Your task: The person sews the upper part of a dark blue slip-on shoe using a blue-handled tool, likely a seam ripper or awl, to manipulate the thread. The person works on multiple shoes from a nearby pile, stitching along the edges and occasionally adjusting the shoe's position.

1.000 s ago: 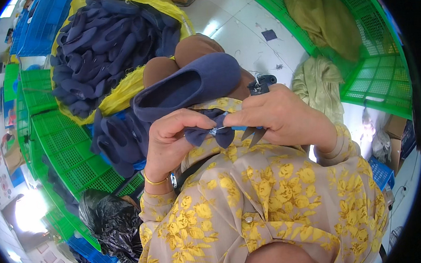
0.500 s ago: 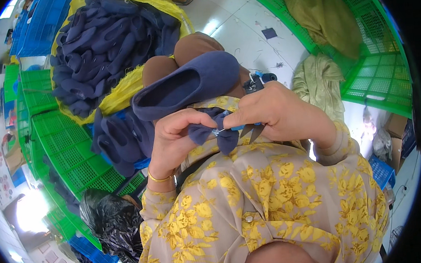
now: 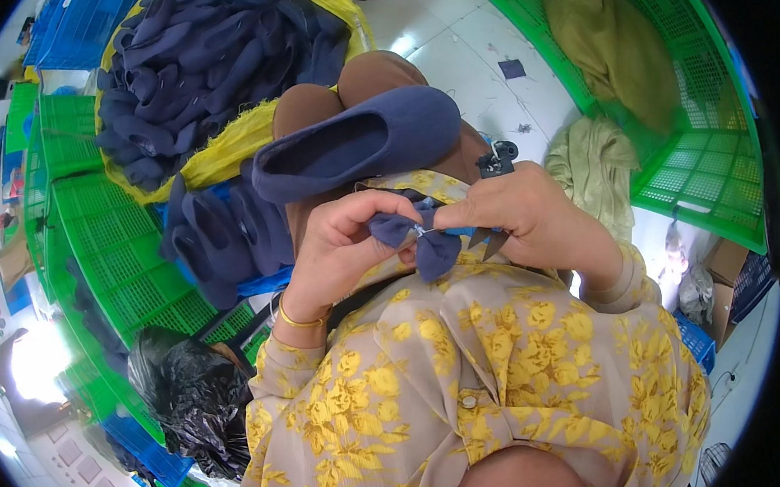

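Note:
My left hand [image 3: 346, 242] pinches a small navy felt bow [image 3: 419, 240] in front of my chest. My right hand [image 3: 526, 219] holds the bow's other side and also grips small dark scissors [image 3: 489, 236], whose blades point down. A thin pale thread shows at the middle of the bow. A navy felt slipper [image 3: 356, 142] lies on my lap just beyond my hands, its opening facing me. My sleeves are beige with yellow flowers.
A pile of navy slippers [image 3: 205, 62] lies on a yellow sack at the upper left, more slippers [image 3: 218, 237] beside my left knee. Green plastic crates [image 3: 99, 228] stand left, and another crate [image 3: 699, 131] on the right holds olive cloth [image 3: 611, 47]. A black bag [image 3: 188, 393] sits lower left.
Both hands have shifted slightly with the bow, which now hangs more in the open between my fingers. The slipper has stayed on my lap.

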### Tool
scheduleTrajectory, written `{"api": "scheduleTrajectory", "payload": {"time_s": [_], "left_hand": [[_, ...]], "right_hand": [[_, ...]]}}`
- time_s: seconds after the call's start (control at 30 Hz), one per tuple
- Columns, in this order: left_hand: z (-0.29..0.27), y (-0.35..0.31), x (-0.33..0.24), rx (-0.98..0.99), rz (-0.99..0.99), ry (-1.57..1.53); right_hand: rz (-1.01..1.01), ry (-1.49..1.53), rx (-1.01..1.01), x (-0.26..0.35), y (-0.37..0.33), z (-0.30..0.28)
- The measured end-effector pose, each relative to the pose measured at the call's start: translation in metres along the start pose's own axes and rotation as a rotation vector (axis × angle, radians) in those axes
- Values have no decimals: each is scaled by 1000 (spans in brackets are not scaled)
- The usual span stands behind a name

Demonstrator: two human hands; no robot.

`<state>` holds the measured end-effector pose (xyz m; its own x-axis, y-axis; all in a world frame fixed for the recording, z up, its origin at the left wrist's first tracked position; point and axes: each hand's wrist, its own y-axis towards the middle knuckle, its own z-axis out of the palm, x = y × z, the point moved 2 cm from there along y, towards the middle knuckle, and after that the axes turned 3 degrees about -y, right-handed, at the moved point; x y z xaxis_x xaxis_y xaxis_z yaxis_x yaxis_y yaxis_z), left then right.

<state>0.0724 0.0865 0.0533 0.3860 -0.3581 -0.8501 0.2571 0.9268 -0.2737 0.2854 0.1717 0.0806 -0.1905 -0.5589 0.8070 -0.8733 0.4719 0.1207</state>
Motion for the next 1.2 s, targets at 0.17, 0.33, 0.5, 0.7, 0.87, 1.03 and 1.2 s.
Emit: {"api": "scheduleTrajectory", "payload": {"time_s": [0.17,0.33,0.5,0.7,0.87,1.03,1.2], "left_hand": [[5,-1,1,-80,-15,-6],[7,-1,2,-68,-6,42],[7,-1,6,-76,-25,84],[7,-2,14,-81,-76,84],[6,-2,20,-117,-107,52],[4,-6,18,-102,-67,-170],[4,-7,18,-73,-126,-192]], "right_hand": [[12,99,-57,-8,-2,12],[5,103,-94,-10,-3,17],[9,72,-43,-7,-3,13],[-48,29,-95,-10,-3,21],[1,71,-2,-8,-1,22],[12,200,-37,-18,-3,28],[109,243,35,-12,-2,28]]}}
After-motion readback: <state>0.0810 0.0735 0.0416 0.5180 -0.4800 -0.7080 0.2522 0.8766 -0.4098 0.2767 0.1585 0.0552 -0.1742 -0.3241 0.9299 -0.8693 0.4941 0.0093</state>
